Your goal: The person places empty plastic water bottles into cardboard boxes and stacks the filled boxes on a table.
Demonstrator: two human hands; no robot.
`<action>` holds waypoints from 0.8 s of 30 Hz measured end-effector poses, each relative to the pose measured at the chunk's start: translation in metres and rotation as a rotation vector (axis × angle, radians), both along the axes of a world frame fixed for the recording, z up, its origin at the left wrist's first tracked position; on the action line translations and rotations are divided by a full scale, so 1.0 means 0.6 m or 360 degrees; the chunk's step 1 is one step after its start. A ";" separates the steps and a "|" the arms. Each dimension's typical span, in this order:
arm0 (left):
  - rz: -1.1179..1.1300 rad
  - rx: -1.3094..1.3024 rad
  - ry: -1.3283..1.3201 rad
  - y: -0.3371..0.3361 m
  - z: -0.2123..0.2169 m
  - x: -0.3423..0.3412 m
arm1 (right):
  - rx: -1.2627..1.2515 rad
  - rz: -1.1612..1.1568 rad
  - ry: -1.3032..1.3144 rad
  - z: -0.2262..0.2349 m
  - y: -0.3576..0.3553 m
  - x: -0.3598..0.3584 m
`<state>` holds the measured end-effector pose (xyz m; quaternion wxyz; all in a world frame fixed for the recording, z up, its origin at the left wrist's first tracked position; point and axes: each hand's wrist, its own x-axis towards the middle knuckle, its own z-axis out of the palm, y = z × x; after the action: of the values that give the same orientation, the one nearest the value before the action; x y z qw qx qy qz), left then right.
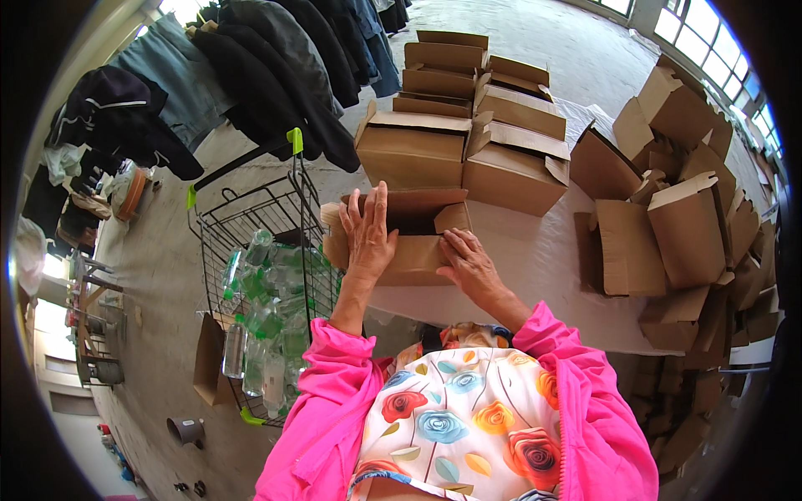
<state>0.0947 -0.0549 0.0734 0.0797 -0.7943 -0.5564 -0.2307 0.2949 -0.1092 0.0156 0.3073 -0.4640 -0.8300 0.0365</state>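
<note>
An open brown cardboard box stands at the near edge of a white table. My left hand lies flat against the box's left side flap, fingers pointing up and slightly spread. My right hand presses down on the near right flap, fingers bent over its edge. The inside of the box is dark and I cannot tell what it holds. My pink sleeves come up from below.
Several open boxes stand in rows behind it. Loose folded boxes pile up at the right. A black wire cart full of clear bottles with green caps stands left of the table. Dark clothes hang behind it.
</note>
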 end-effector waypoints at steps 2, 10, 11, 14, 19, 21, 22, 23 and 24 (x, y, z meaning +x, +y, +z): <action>-0.0021 -0.0133 -0.0023 -0.003 -0.006 -0.010 | 0.0017 -0.0004 0.0026 0.001 -0.002 -0.002; 0.0049 -0.0027 -0.0061 -0.039 -0.060 -0.031 | -0.0332 -0.0290 0.0489 0.020 -0.009 -0.005; 0.0074 -0.0043 -0.0020 -0.042 -0.059 -0.032 | -0.0361 -0.0335 0.0375 0.025 -0.007 -0.003; 0.0220 0.0143 0.0028 -0.062 -0.045 -0.024 | -0.0397 -0.0493 0.0030 0.022 -0.008 -0.002; 0.0489 0.0531 -0.0753 -0.059 -0.081 -0.067 | -0.0296 -0.0449 -0.0009 0.009 0.003 0.003; 0.0592 0.0609 -0.1077 -0.052 -0.081 -0.081 | -0.0401 -0.0443 0.0046 0.013 0.002 0.008; 0.0733 0.0608 -0.1182 -0.046 -0.084 -0.092 | -0.0488 -0.0450 0.0091 0.018 -0.001 0.008; 0.0693 0.0373 -0.1846 -0.038 -0.086 -0.105 | -0.0577 -0.0440 0.0143 0.022 -0.003 0.006; 0.0622 0.0100 -0.2497 -0.030 -0.087 -0.112 | -0.0624 -0.0420 0.0194 0.024 -0.003 0.003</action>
<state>0.0278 -0.0732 0.0212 -0.2728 -0.2869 -0.5724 -0.7181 0.2968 -0.1113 0.0300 0.2630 -0.6161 -0.7192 0.1843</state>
